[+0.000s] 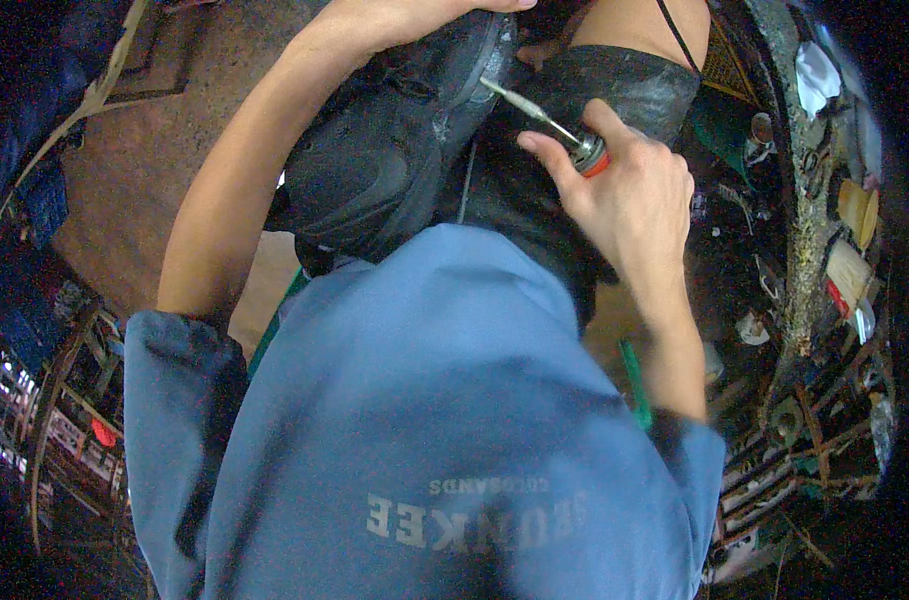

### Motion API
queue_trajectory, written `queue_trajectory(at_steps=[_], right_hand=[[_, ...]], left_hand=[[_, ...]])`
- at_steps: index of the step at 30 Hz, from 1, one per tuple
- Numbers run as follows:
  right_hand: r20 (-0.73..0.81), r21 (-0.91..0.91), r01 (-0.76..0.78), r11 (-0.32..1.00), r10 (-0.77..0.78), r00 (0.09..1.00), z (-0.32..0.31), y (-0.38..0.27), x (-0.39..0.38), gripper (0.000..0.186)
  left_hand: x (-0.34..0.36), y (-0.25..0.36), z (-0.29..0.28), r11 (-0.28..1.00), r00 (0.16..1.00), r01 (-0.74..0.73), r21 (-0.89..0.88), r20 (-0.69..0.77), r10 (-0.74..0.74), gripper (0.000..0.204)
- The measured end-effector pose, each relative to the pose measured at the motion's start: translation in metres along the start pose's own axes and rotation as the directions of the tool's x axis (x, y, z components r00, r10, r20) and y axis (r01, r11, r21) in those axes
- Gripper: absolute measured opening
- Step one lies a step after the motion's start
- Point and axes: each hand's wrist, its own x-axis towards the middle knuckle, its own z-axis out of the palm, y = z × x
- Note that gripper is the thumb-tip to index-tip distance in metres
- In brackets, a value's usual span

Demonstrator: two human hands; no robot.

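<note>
My right hand [629, 180] is closed round the handle of a slim tool [534, 112]. The tool has a long pale tip, a thin metal shaft, a silver collar and a red-orange band; I cannot make out its exact kind. Its tip lies over the greyish edge of a black, scuffed, bag-like item [374, 160] across my lap, and I cannot tell if it touches. At the top edge of the view, my left hand [464, 8] rests along the far part of that item. Its fingers are mostly cut off by the frame.
Black shorts [624, 90] cover my thigh under the right hand. Brown floor [164, 150] lies to the left. On the right are a grimy post-like edge [804, 220], a white crumpled scrap [817, 80] and assorted clutter. Dark racks stand at the lower left.
</note>
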Motion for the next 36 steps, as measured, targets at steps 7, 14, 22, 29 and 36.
queue_trajectory(at_steps=[7,14,22,29,36], right_hand=[[0.014,0.015,0.043,0.999,-0.044,0.999,0.000,0.004,-0.008,0.055],[-0.013,0.019,0.023,1.000,-0.022,1.000,0.001,0.005,-0.002,0.055],[-0.022,0.056,0.044,0.997,-0.043,0.999,0.000,0.002,-0.006,0.058],[-0.018,0.102,-0.063,0.993,0.065,0.998,-0.007,-0.001,-0.003,0.059],[0.076,0.422,-0.232,0.877,0.221,0.972,-0.009,0.028,0.015,0.065]], left_hand=[[-0.001,-0.002,0.005,1.000,1.000,-0.004,-0.016,0.015,0.005,0.112],[0.003,-0.001,0.004,1.000,0.999,-0.011,0.017,-0.033,0.012,0.113],[-0.002,0.001,0.005,0.999,0.997,0.033,0.025,-0.066,-0.032,0.119],[0.014,-0.015,0.005,0.994,0.992,-0.104,-0.027,-0.071,0.102,0.143],[0.006,-0.020,0.006,0.979,0.985,-0.165,-0.123,0.033,0.170,0.132]])
